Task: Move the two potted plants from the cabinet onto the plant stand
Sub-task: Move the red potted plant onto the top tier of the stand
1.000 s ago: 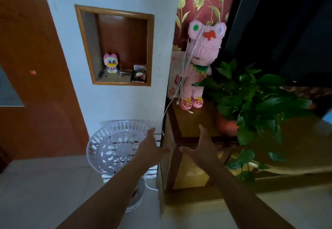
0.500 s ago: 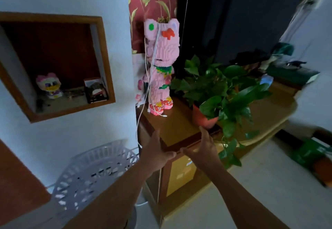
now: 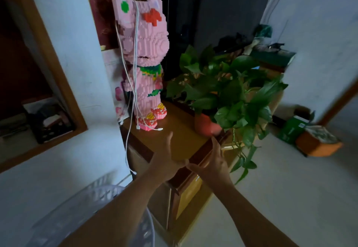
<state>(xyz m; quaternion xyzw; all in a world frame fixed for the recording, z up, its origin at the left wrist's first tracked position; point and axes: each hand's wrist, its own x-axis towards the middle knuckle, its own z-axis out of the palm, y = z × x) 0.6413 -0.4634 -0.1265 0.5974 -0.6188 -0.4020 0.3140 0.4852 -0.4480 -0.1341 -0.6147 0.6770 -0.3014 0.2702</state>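
A leafy green plant in an orange-red pot (image 3: 206,125) stands on the wooden cabinet (image 3: 174,142), near its right front edge, with vines trailing over the side. My left hand (image 3: 164,159) and my right hand (image 3: 211,161) are stretched out side by side over the cabinet's front corner, fingers apart and empty. The right hand's fingertips are just short of the pot. Only one potted plant shows, and no plant stand is in view.
A tall pink brick-built figure (image 3: 143,60) with white cables draped over it stands at the cabinet's back left. A wall niche (image 3: 38,95) lies to the left, a white fan (image 3: 93,213) below. A green box (image 3: 292,128) and an orange box (image 3: 317,144) sit on the floor to the right.
The view has swung right and closer to the cabinet. Both hands have reached forward, from in front of the fan to over the cabinet top near the pot.
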